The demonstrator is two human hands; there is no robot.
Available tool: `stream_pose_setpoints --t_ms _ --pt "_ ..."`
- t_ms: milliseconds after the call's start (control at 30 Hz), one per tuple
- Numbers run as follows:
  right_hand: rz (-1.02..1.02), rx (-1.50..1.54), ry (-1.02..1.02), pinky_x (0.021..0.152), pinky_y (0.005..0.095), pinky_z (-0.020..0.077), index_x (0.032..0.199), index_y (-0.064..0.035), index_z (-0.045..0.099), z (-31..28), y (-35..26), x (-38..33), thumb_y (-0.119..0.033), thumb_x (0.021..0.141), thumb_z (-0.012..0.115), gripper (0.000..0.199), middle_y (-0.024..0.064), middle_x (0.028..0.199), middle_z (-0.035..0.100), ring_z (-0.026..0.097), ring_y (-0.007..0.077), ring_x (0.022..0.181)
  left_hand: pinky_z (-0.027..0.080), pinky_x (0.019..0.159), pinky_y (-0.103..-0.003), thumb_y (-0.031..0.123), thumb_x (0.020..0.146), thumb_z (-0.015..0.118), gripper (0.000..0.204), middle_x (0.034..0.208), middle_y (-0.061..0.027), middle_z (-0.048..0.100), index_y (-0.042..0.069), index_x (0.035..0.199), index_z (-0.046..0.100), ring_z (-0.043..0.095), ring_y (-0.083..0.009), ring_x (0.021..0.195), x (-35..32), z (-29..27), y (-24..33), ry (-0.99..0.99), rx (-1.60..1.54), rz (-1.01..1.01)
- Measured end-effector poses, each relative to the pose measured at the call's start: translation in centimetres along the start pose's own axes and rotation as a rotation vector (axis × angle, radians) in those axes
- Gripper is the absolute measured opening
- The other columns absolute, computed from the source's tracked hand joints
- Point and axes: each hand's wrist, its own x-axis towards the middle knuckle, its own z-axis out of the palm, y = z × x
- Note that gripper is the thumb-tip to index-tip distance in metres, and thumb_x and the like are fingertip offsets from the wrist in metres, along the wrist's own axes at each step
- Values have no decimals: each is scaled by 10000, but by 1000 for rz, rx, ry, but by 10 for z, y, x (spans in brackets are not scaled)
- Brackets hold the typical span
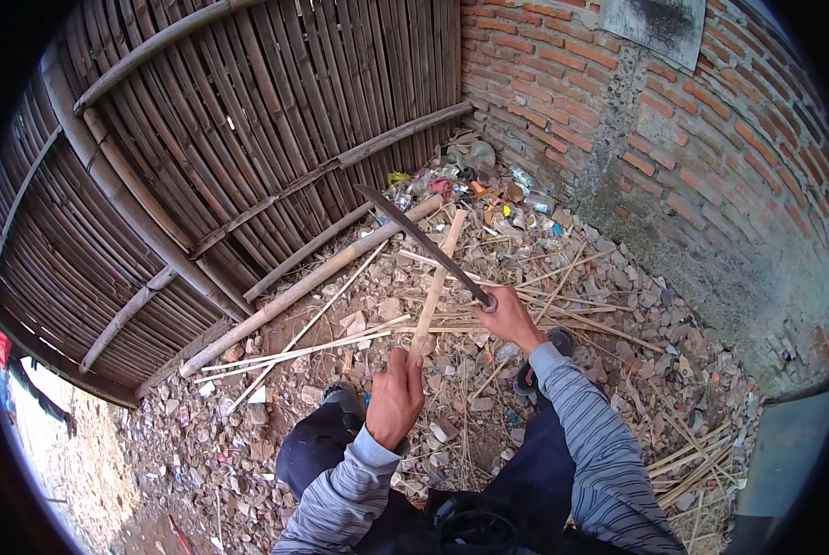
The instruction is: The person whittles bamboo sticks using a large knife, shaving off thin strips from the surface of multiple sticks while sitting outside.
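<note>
My left hand [395,400] is closed round the near end of a flat, pale bamboo strip [436,289], which points up and away from me. In my right hand [511,319] is the handle of a machete [426,243] with a long dark blade, curved at its tip. The blade slants to the upper left and crosses over the strip's upper part; whether the two touch I cannot tell. Beyond and below my hands, several thin split bamboo strips [315,349] lie across the rubble. Most of the machete's handle is hidden by my fingers.
A bamboo pole [308,289] lies along the foot of a slatted bamboo wall [276,120] at the left. A brick wall [683,139] rises at the right. Litter [488,190] fills the far corner. More thin strips [697,462] lie at the lower right, near a grey panel [789,453].
</note>
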Motion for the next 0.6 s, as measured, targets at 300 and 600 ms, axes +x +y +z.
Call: stream_pose_setpoints --t_ms 300,600 --pt "-336 35 14 577 424 427 755 23 631 2 -31 -14 -116 779 727 170 200 587 528 520 372 543 396 492 -575 121 1042 563 153 634 -289 550 4 991 478 568 -526 580 -4 -1 -3 -9 -37 1" --pt "-35 197 183 582 434 417 761 59 611 -8 8 7 -152 802 713 237 165 596 551 494 260 531 386 481 -554 135 1051 562 169 596 -268 533 8 966 490 561 -513 549 -10 1 -5 -90 -74 -19"
